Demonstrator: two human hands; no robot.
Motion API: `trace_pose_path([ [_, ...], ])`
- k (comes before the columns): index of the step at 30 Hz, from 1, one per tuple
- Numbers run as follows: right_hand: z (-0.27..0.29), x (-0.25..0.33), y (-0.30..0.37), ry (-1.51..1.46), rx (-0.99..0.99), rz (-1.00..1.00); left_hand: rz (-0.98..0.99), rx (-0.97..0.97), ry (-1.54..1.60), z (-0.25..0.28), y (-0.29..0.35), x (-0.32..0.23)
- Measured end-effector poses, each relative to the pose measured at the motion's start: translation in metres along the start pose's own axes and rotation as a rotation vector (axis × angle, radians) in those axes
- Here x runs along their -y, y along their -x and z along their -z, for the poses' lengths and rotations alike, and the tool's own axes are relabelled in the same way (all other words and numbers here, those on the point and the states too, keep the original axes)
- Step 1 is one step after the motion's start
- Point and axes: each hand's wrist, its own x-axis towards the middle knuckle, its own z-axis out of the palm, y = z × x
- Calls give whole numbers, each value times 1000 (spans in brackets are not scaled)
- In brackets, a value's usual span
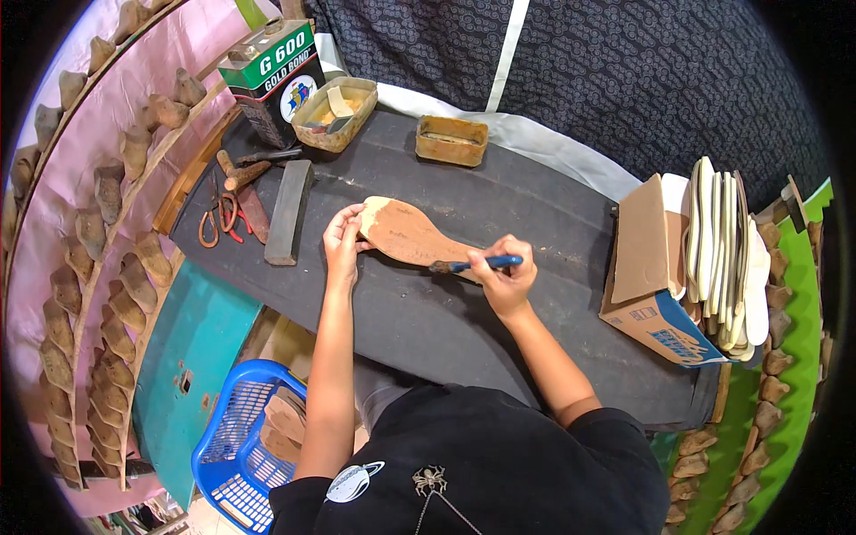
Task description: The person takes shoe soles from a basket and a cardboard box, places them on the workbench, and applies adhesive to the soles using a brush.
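Note:
My left hand pinches the edge of a tan shoe insole at its broad, paler end. The insole lies over the dark tabletop, its narrower end pointing right toward my other hand. In my right hand is a blue-handled brush, fingers closed round the handle. The brush's dark tip is at the insole's near edge, close to the narrow end; whether it touches cannot be made out. Part of the insole's narrow end is hidden behind the brush and my right hand.
Scissors, a hammer and a grey block lie left. Behind are a metal can, a cluttered tub and a yellowish container. A cardboard box of pale soles stands right; a blue basket is below left.

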Motion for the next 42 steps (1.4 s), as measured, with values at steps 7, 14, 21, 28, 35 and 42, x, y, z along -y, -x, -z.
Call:
trace_pose_path([
  [7, -8, -15, -72, -500, -420, -489, 6, -23, -15, 4, 1, 2],
  [14, -5, -116, -114, -435, -435, -287, 12, -21, -29, -1, 3, -4],
  [21, -23, -164, -113, -239, -281, -385, 21, -33, -16, 0, 4, -8],
  [28, -23, -194, -103, -135, -270, -499, -5, -12, -27, -1, 3, -3],
  [35, -22, -180, -111, 166, -338, -343, -1, -18, -24, 1, 3, -3],
  [42, -20, -120, -123, 477, -356, 39, 9, -11, -1, 1, 4, -5],
])
